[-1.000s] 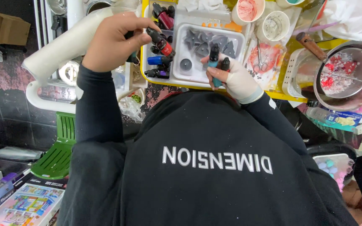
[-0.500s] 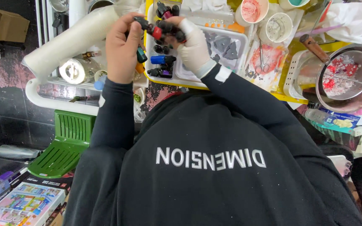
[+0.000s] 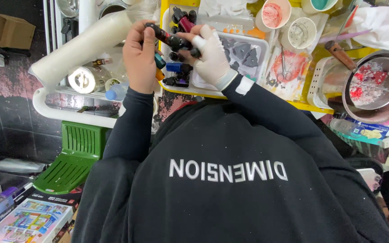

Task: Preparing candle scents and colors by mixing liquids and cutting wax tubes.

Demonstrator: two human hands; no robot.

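My black sweatshirt (image 3: 230,180) fills the near view, green plastic chair (image 3: 75,155) at its side. Both arms reach up over the yellow table (image 3: 309,105). My bare left hand (image 3: 139,58) is closed around a small dark red bottle (image 3: 162,36), held tilted above the white tray (image 3: 212,87). My gloved right hand (image 3: 212,56) pinches the bottle's black cap end, fingers curled shut. More small bottles (image 3: 176,74) lie just under my hands. Farther: grey mould (image 3: 244,51), scissors (image 3: 283,63), paper cups (image 3: 289,22), metal bowl (image 3: 374,87).
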